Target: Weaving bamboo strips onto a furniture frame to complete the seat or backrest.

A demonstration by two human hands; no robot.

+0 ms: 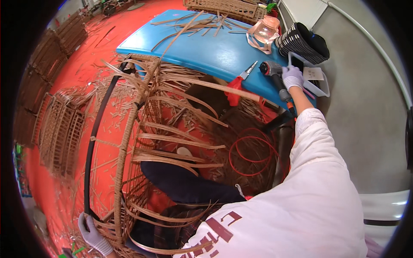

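Note:
A large woven basket frame [122,159] stands on its side by my legs, with long loose rattan-like strips [185,139] sticking out to the right. Along its left runs a curved black bar [90,150]. My left hand [91,235], in a pale glove, is closed around the lower end of this bar. At the table's right end my right hand [293,77], also gloved, lies between a grey and black air tool [277,81] and a white plastic tray [320,88]. Its fingertips are partly hidden, and whether they grip anything is unclear.
Scissors with red handles [241,81] lie on the blue table [193,45], near loose strips [206,23], a clear pinkish container [266,29] and a black striped basket [301,43]. An orange hose [251,161] coils below. Stacked wicker pieces [58,133] stand left on the red floor.

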